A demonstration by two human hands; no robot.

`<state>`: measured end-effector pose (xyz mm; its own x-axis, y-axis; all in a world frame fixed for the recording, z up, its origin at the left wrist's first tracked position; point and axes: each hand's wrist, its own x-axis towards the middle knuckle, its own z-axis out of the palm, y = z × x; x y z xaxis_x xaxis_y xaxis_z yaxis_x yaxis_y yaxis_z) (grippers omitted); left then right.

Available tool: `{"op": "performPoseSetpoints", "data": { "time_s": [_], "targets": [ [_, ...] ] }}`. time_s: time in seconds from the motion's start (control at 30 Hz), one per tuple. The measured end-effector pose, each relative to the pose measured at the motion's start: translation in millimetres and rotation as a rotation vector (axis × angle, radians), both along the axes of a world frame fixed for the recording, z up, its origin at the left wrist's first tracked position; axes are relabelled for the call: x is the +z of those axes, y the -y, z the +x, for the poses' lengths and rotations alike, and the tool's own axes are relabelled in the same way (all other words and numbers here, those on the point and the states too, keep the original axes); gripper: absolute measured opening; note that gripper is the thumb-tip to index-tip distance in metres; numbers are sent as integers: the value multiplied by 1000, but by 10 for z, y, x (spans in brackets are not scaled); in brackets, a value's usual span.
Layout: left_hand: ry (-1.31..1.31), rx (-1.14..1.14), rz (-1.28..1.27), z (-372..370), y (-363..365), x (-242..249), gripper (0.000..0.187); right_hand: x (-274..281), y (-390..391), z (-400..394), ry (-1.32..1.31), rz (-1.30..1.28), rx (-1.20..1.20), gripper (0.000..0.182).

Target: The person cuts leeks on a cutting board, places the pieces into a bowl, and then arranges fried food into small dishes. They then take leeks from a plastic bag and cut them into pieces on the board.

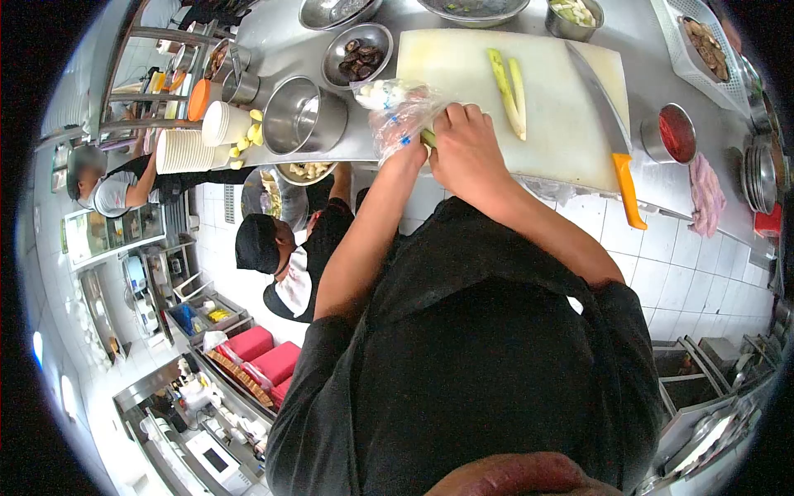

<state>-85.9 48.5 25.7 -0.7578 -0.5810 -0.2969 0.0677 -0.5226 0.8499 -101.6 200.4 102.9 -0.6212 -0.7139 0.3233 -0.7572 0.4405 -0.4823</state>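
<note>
My left hand (404,157) is closed on a crinkled clear plastic bag (401,116) with blue print, at the left edge of the white cutting board (571,157). Right beside it, my right hand (466,145) has its fingers curled round a green vegetable stalk (428,138); only a short bit shows between the hands. Two long pale-green stalks (509,91) lie on the board beyond my right hand. Farther right rests a large knife (608,116) with a yellow handle, which sticks out over the board's near edge.
Left of the board stand a deep steel pot (304,116) and a bowl of dark pieces (357,58). A red-filled container (672,134), a pink cloth (705,194) and a white basket (703,54) are at the right. A co-worker (285,256) crouches at the left by a bowl.
</note>
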Motion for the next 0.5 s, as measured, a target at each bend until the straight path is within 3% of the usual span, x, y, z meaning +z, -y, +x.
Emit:
{"op": "performPoseSetpoints", "data": {
  "time_s": [0.2, 0.5],
  "targets": [
    [61, -41, 86, 65, -67, 186, 17, -207, 266, 6, 35, 151, 11, 38],
    [82, -42, 155, 54, 45, 47, 19, -250, 392, -27, 95, 206, -12, 36]
  ]
}}
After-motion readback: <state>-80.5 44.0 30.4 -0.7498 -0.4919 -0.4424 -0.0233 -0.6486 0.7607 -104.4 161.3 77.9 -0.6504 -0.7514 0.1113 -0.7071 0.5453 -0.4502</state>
